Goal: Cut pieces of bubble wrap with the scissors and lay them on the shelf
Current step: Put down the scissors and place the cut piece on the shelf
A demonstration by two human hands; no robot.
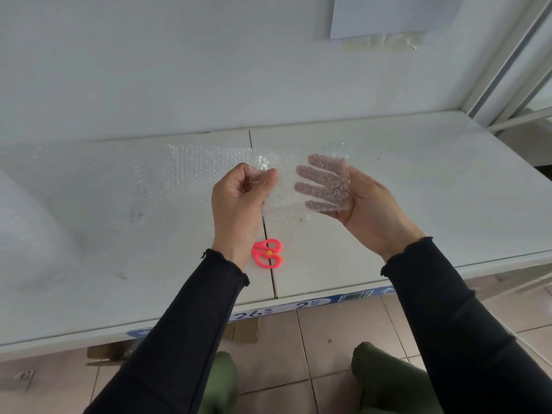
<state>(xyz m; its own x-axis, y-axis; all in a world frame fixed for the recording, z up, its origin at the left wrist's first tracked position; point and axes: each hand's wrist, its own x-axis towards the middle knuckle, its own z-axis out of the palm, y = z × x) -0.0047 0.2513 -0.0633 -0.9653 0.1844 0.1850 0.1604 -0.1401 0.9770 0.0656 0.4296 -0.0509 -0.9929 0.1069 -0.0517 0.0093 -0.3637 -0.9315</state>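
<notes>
The left hand (239,192) pinched the left edge of a small bubble-wrap piece (280,204) between thumb and curled fingers. The right hand (343,192) was spread flat behind the piece's right side, its straight fingers showing through the bubbles. The piece stretched between the two hands, held up above the shelf (418,189). Pink scissors (266,253) lay on the shelf just beside the left wrist, nearer the front edge than the hands, only their handles showing. Beyond the hands a larger sheet (206,165) of bubble wrap lay flat on the shelf, near the back wall.
</notes>
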